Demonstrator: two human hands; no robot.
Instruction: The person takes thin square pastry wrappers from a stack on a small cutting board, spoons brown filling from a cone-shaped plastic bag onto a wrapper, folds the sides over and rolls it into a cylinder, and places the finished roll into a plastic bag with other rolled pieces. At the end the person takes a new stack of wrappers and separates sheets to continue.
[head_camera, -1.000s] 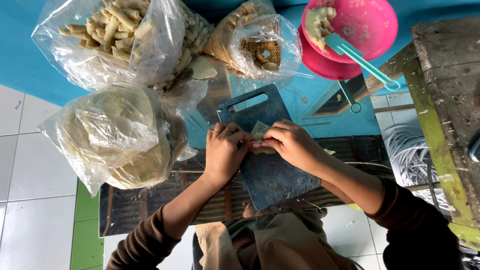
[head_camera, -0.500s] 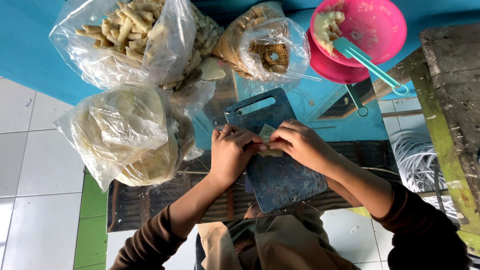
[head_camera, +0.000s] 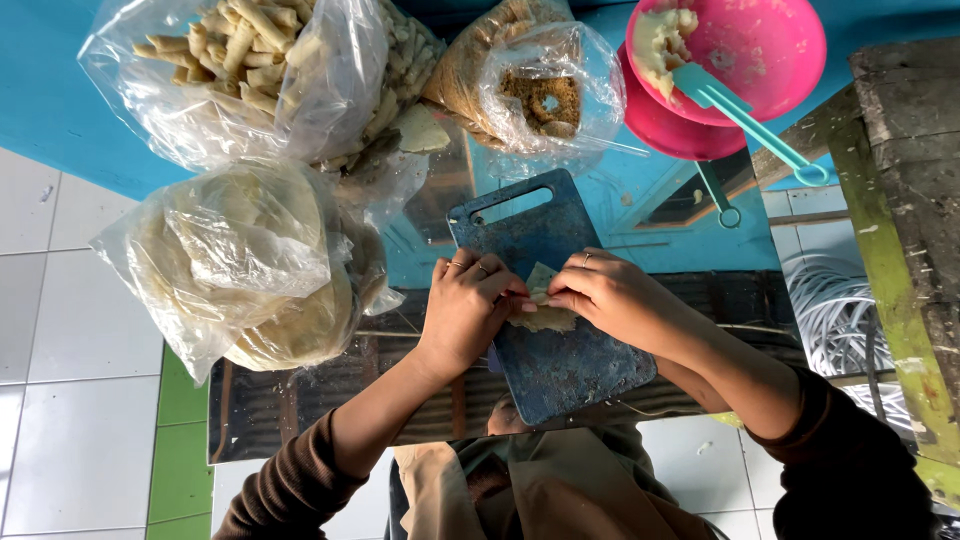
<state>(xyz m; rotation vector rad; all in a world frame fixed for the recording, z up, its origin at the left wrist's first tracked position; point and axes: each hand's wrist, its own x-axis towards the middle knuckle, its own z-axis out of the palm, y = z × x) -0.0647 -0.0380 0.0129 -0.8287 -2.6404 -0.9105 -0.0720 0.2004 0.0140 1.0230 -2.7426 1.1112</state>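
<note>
**Wrapper pinched as before on the board**

The pale thin dough wrapper (head_camera: 543, 308) is still pinched between left hand (head_camera: 468, 310) and right hand (head_camera: 608, 298), resting on the blue plastic cutting board (head_camera: 560, 360). The clear bag of round wrappers (head_camera: 250, 270) lies beside it, unmoved.

A pale cream wrapper (head_camera: 543, 305) is lying on a dark blue board (head_camera: 560, 350), pink bowls (head_camera: 745, 50) are holding a teal spoon (head_camera: 740, 105), and the worktop (head_camera: 60, 100) is showing bright blue beside white and green tiles (head_camera: 90, 400).
</note>
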